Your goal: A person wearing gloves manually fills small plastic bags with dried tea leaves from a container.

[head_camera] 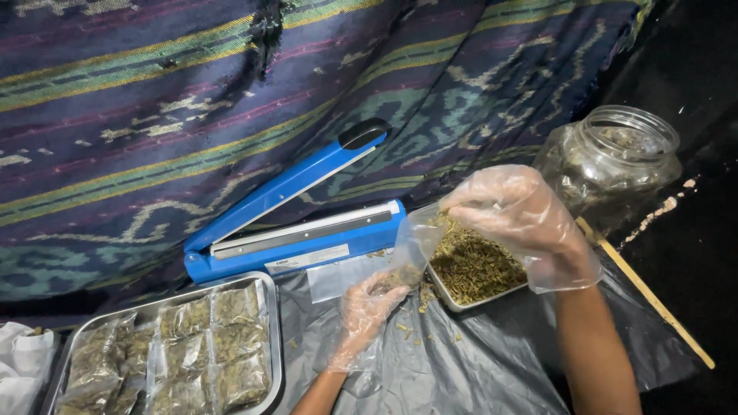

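A person in thin disposable gloves holds a small clear plastic pouch (413, 244) open above a metal tray of dried green herbs (477, 269): the left hand (370, 301) pinches the pouch's lower end, the right hand (513, 211) grips its mouth with fingers closed on the film. The pouch looks feather-light, limp and slippery, best held by its rim edges; the loose herbs appear brittle and prone to scatter. Behind stand a blue impulse heat sealer (300, 207), arm raised, and a glass jar (615, 157). Filled packets lie on a steel tray (273, 338) at left, on a tabletop under grey plastic sheeting (477, 369).
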